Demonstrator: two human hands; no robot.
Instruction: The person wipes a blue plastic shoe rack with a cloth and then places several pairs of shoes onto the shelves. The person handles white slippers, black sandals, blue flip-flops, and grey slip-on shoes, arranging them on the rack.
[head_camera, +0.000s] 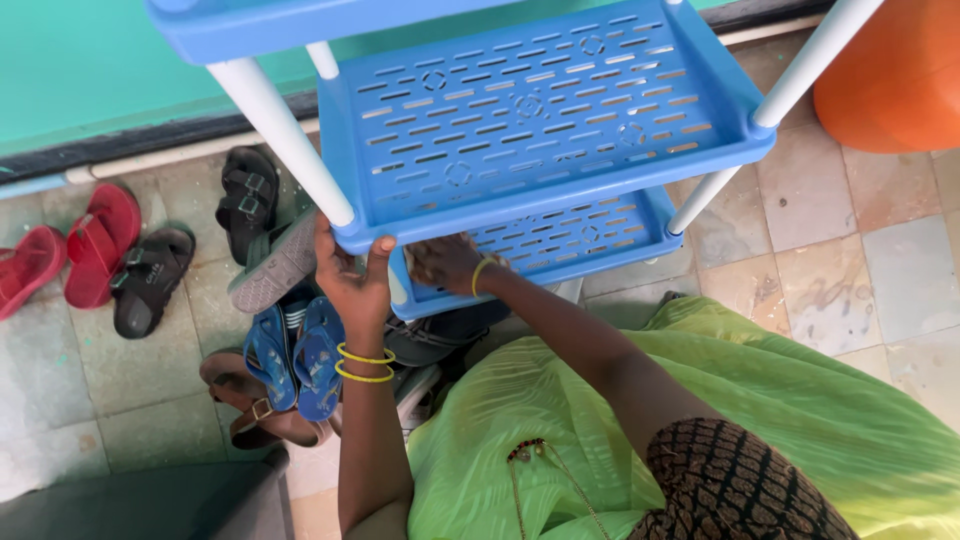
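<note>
Gripping the front edge of a blue slotted plastic shelf rack (540, 120), left hand (352, 285) curled over the rim beside a white tubular leg (285, 130), thumb up. Right hand (447, 262), just to the right and under that tier, fingers hidden, closure impossible to tell. Probably steadying or positioning the rack; likely calls for both hands keeping it level. Below the left wrist, glossy blue rubber flip-flops (298, 358) piled with brown sandals (255, 410) on worn stone tiles.
</note>
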